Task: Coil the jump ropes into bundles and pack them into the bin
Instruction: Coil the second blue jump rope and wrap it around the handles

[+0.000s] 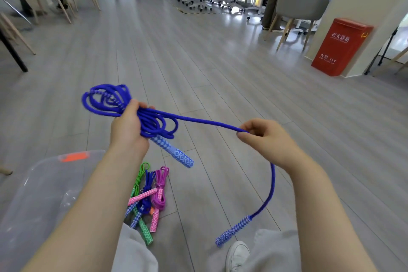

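Left hand (127,127) gripping coiled blue rope (123,106), right hand (262,137) pinching its strand, stretched left-right.

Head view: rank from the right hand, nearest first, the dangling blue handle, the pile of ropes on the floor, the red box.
1. Dangling blue handle, below the right hand.
2. Pile of ropes, on the floor, lower left.
3. Red box, far right by the wall.

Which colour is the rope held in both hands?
Blue rope, with blue-white diamond handles; head view.
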